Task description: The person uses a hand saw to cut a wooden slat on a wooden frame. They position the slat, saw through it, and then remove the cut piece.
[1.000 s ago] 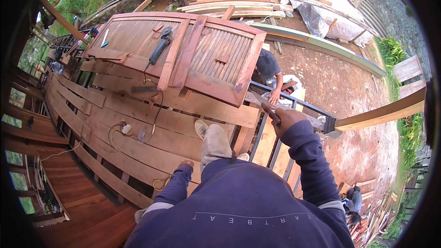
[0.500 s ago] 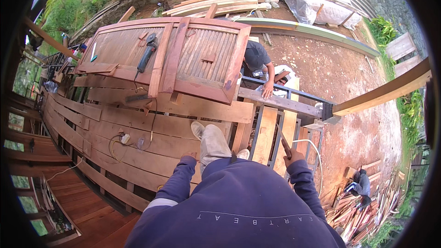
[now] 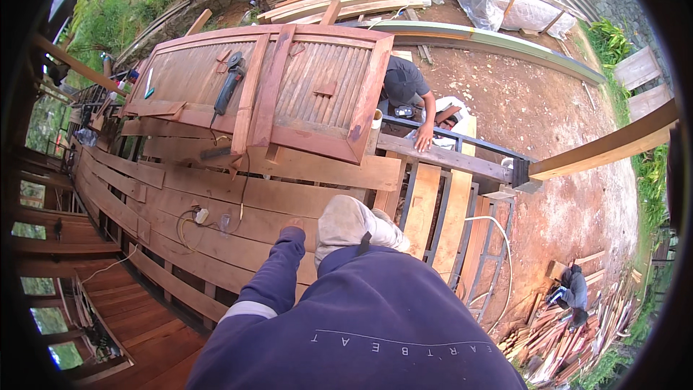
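Left hand (image 3: 293,227) is stuck out front, navy-sleeved left forearm (image 3: 276,267) right behind the fingers, a bent knee (image 3: 342,220) beside them.

Navy sweatshirt (image 3: 361,321), beige trousers (image 3: 345,228)

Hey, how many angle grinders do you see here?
1: the angle grinder lies on the slatted wooden panel, left of the nearest board across it. Others could be hidden beneath.

- The right hand, earlier gripping a long dark tool near the beam (image 3: 449,157), had dropped out of view with it.
- A trousered knee (image 3: 345,220) had risen beside the left hand (image 3: 294,228).
- A pale hose (image 3: 508,251) lay uncovered.
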A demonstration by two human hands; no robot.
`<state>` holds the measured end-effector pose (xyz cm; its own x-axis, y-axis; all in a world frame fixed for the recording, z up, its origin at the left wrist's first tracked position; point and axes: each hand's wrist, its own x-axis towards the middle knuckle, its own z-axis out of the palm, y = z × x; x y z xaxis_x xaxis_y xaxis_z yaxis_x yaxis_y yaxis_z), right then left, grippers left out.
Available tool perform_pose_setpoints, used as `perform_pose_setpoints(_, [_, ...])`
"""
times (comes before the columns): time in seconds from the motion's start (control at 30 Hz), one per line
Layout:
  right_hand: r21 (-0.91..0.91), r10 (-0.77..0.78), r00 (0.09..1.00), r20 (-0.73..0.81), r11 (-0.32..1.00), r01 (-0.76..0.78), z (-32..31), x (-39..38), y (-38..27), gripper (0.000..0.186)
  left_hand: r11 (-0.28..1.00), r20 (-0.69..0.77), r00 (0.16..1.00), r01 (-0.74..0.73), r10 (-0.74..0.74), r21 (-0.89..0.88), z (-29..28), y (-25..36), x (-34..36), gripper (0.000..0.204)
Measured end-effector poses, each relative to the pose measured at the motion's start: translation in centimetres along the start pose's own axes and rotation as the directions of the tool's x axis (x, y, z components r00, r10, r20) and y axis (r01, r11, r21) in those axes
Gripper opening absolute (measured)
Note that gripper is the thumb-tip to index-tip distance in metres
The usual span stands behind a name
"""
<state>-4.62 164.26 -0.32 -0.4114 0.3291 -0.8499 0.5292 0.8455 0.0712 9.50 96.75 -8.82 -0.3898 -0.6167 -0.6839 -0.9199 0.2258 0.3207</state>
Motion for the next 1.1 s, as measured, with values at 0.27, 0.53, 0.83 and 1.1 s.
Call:
perform_pose_setpoints(0.27, [0.083, -0.197, 0.972, -0.129, 0.975, 0.208, -6.1, 0.7, -8.7, 0.040, 0.485, 0.112, 0.991, 0.132, -0.071, -0.865, 2.1, 10.9, 2.4, 0.034])
perform_pose_setpoints(0.53, [-0.154, -0.660, 0.623, -0.419, 0.728, 0.668, -17.9, -8.5, -25.7, 0.023, 0.333, 0.388, 0.918, 0.391, -0.079, -0.858, 2.8, 22.1, 4.1, 0.040])
perform_pose_setpoints(0.83, [-0.288, -0.848, 0.333, -0.413, 0.469, 0.835, -24.0, -18.7, -44.9, 0.022, 0.228, 0.381, 0.924, 0.377, -0.028, -0.898, 2.5, 26.4, 4.9, 0.034])
perform_pose_setpoints(1.1, [-0.481, -0.971, 0.170, -0.167, 0.230, 0.846, -26.1, -19.9, -56.4, 0.026, 0.090, 0.337, 0.939, 0.342, -0.072, -0.935, 1.3, 28.3, 2.0, 0.026])
